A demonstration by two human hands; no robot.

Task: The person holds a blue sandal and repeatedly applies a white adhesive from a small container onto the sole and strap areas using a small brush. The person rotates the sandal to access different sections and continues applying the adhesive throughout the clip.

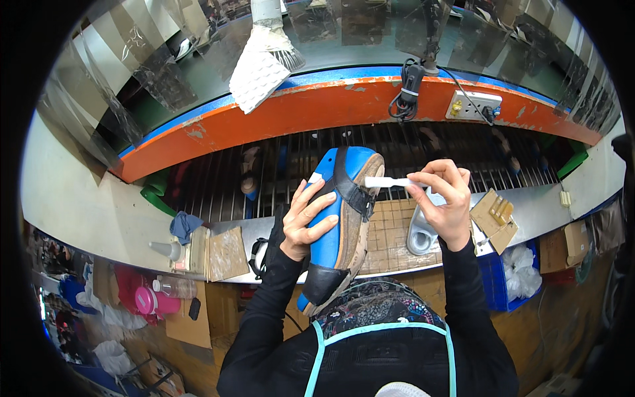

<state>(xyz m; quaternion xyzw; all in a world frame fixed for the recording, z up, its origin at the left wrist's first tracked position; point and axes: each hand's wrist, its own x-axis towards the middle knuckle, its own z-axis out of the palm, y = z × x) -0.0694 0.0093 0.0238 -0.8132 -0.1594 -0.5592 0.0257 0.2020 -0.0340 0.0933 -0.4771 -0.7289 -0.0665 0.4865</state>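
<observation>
My left hand (307, 218) grips a black-strapped sandal (350, 241) fitted on a blue shoe last (327, 215). The last is held tilted over the near ledge, with its sole edge turned to the right. Between the thumb and fingers of my right hand (446, 198) is a slim white brush (387, 182). Its tip lies at the sole's far end, by the strap; whether it touches cannot be told. Just below my right hand stands a grey-white pot (421, 237), partly covered by that hand. A grid-marked brown board (387, 228) lies beneath the sandal and the pot.
Behind the ledge runs a slatted conveyor (297, 152) with shoes on it, under an orange beam (357, 102). At left are a blue cloth (185, 226) and a cardboard piece (226, 253). A blue bin (499, 284) with plastic bags stands at right.
</observation>
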